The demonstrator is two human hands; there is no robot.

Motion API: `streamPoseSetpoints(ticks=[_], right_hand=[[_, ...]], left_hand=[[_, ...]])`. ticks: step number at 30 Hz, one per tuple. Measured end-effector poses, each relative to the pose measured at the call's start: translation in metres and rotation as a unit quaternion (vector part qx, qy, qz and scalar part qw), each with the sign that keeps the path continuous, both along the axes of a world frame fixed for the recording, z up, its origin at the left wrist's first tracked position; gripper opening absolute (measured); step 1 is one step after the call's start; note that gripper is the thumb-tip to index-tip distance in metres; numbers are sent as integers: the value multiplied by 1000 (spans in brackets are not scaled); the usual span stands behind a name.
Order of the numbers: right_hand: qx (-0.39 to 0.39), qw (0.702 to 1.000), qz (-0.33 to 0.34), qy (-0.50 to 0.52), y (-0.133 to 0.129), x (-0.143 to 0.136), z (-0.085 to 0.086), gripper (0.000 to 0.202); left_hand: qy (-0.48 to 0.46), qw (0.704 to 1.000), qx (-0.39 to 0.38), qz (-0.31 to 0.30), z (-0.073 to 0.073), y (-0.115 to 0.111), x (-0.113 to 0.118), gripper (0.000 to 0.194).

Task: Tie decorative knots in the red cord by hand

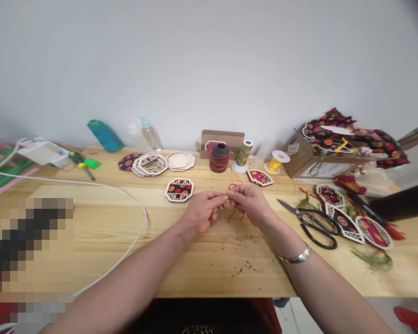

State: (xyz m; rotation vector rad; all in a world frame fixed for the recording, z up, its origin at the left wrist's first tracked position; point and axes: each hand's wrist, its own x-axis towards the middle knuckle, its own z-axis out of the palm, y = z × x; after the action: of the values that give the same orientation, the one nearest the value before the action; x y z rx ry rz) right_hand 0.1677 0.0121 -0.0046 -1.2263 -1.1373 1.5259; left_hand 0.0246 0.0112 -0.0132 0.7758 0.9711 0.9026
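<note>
A thin red cord (232,215) runs between my two hands, its loops and loose ends hanging below the fingers. My left hand (206,208) pinches it between thumb and forefinger. Close against it, my right hand (249,202) also pinches the cord, fingertips almost touching the left ones. A small loop of cord stands above the right fingertips. Just left of my hands lies an ornament (179,190) with a pale cut-out frame and dark patterned fabric. Black-handled scissors (315,222) lie to the right of my right hand, blades slightly apart.
Behind my hands stand a red-and-black cord spool (219,158), a green thread cone (244,155) and a yellow spool (277,161). Stacked frames (151,165) lie back left. A cardboard box (320,169) with fabric stands right. A white cable (144,215) crosses the table's left side.
</note>
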Motion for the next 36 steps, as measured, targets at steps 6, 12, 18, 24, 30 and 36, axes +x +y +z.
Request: streamPoseSetpoints(ticks=[6,12,18,24,30,36], right_hand=[[-3,1000,-9,-7,-4,2,1,35],[7,1000,-18,-22,-4,3,-3,32],[6,999,-15,-51,-3,5,-7,29],[13,997,-9,-73,-3,6,-10,26],[91,982,32,-162,-5,9,-3,21],[192,894,43,-403,-12,17,11,26]], left_hand=[[40,999,2,2,-2,-3,1,16],[67,997,24,6,0,-5,3,15],[105,994,16,2,1,-6,3,13],[123,992,24,5,1,-7,2,13],[119,992,22,26,1,-5,1,15],[110,992,18,60,-2,-2,-1,16]])
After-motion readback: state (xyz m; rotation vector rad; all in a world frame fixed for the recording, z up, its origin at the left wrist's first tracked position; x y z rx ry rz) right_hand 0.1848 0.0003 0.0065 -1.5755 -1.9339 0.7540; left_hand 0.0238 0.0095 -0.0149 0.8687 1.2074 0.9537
